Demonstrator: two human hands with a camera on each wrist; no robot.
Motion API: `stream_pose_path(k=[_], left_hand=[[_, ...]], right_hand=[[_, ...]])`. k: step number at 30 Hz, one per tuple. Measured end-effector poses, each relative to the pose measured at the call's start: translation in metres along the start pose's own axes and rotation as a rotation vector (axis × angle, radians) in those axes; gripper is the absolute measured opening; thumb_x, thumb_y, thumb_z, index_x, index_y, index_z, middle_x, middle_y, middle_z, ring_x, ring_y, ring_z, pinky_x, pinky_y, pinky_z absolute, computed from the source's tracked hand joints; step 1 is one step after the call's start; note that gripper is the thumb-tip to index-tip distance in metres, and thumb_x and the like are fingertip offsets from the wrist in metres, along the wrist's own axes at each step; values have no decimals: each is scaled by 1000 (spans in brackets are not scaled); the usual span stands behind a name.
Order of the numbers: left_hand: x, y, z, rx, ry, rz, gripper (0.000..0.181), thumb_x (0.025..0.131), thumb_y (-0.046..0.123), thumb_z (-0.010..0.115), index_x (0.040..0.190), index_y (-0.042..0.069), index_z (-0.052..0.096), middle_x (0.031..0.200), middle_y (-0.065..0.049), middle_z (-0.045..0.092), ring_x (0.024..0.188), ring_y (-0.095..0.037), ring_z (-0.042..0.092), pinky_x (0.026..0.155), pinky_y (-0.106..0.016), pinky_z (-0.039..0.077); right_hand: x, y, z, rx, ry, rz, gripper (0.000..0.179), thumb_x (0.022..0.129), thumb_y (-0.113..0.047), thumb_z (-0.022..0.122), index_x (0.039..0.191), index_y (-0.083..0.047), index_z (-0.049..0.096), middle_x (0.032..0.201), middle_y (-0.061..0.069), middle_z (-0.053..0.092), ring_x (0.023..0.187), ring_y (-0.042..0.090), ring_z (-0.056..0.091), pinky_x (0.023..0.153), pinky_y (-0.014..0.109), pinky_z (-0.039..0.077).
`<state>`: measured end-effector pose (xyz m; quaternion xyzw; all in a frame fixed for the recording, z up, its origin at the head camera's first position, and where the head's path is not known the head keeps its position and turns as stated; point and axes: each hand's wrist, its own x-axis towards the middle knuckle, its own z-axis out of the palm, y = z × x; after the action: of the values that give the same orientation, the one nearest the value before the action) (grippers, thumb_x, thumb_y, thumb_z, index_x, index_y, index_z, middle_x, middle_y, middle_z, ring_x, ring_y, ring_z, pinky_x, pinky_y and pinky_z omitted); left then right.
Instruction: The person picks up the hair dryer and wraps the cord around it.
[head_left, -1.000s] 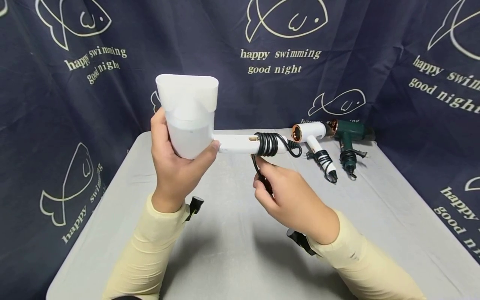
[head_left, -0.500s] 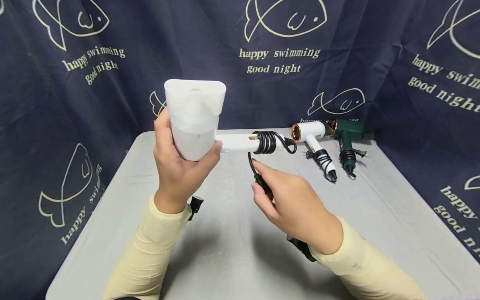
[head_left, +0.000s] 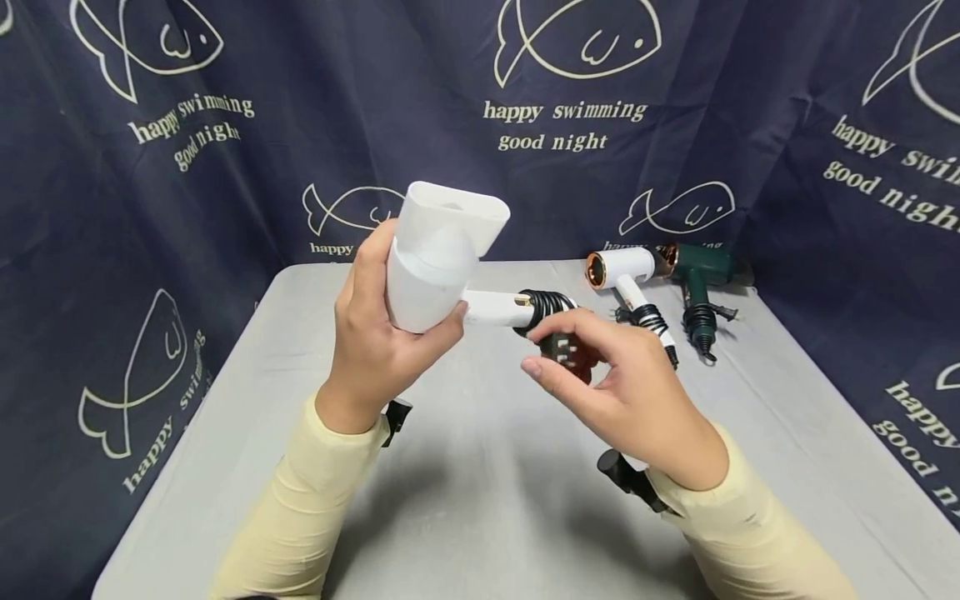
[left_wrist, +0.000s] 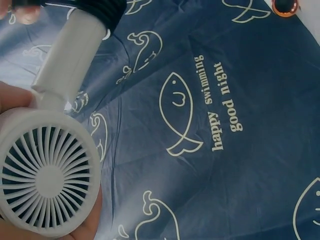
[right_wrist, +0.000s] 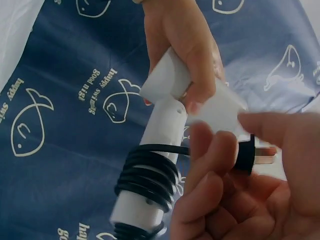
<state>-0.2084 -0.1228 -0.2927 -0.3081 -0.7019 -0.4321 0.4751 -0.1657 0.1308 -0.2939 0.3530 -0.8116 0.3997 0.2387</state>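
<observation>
My left hand [head_left: 367, 333] grips the head of a white hair dryer [head_left: 427, 292], held above the table with its flat nozzle [head_left: 453, 218] up and its handle pointing right. The round slotted grille [left_wrist: 50, 181] faces the left wrist camera. A black cord [right_wrist: 147, 180] is coiled in several turns round the handle. At the end of the handle, my right hand [head_left: 637, 392] holds the cord's black plug [head_left: 561, 348] in its curled fingers, thumb and index finger spread apart. The plug's prongs [right_wrist: 265, 154] show in the right wrist view.
At the back right of the grey table [head_left: 465, 467] lie a second white hair dryer [head_left: 628, 267] and a dark green one [head_left: 703, 265], both with cords wound round their handles. Dark blue fish-print curtains [head_left: 420, 83] enclose the table's back and sides.
The hair dryer has moved right and its nozzle has tilted to the right. My right hand has shifted right, thumb and index now apart, and the plug's prongs have come into sight.
</observation>
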Motion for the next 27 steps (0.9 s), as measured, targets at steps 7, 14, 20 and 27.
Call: stream_pose_path(k=[7, 14, 20, 27], left_hand=[[3, 1, -4, 15, -68, 45, 72, 74, 22, 79, 139, 2, 54, 126, -12, 67, 110, -22, 63, 93, -38, 51], [0, 2, -9, -70, -151, 54, 74, 70, 19, 83, 136, 0, 56, 120, -12, 69, 101, -19, 65, 88, -34, 53], [-1, 4, -9, -142, -184, -7, 75, 68, 17, 85, 136, 0, 56, 113, -10, 70, 96, -17, 65, 83, -32, 52], [-2, 2, -11, -104, -227, -263, 80, 68, 12, 89, 141, 15, 57, 120, 1, 68, 92, -15, 64, 75, -33, 52]], right_hand=[[5, 11, 2, 3, 53, 34, 23, 88, -7, 79, 109, -15, 74, 75, -11, 63, 60, 5, 53, 55, 19, 43], [8, 21, 4, 170, 76, 89, 55, 86, 0, 82, 133, -9, 57, 71, -6, 65, 54, 9, 51, 51, 22, 43], [6, 25, 6, 181, 108, 29, 33, 82, 0, 85, 109, -8, 67, 75, -5, 66, 60, 10, 53, 54, 22, 45], [8, 32, 20, -240, 24, -243, 41, 88, -33, 82, 117, -5, 71, 103, 5, 64, 87, 14, 61, 74, 28, 53]])
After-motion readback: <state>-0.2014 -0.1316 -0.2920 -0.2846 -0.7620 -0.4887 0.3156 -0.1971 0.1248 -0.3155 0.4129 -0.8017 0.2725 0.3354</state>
